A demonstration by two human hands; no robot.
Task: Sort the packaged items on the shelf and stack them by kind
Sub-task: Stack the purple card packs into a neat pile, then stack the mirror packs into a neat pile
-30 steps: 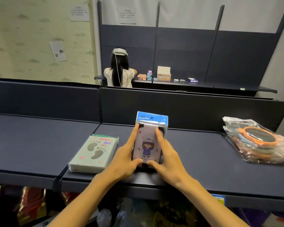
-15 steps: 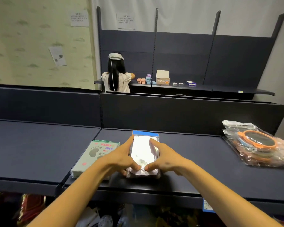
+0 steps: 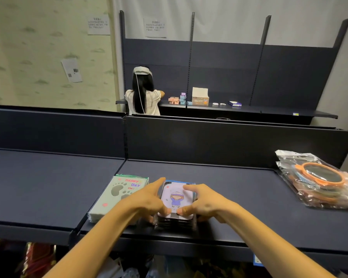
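1. Bare skin, no gloves: left hand (image 3: 147, 201) and right hand (image 3: 205, 205) sit close together, each clamped on one long side of the case stack (image 3: 176, 209), thumbs on the top case, fingers curled down the flanks.
2. Case stack lies flat near the front edge of the shelf (image 3: 239, 189), between the hands. Its long axis runs away from the person, blue header at the far end.
3. Both hands are equally near; neither has the advantage.
4. Judgement: the stack is being squared up; any next move goes along that long axis or lifts straight up.
5. Card pack (image 3: 119, 197) lies just left of the stack, beside the left hand; whether they touch cannot be told.
6. Bagged rings (image 3: 319, 181) lie well apart, far right.
7. Another person (image 3: 143, 93) works at a rear shelf.
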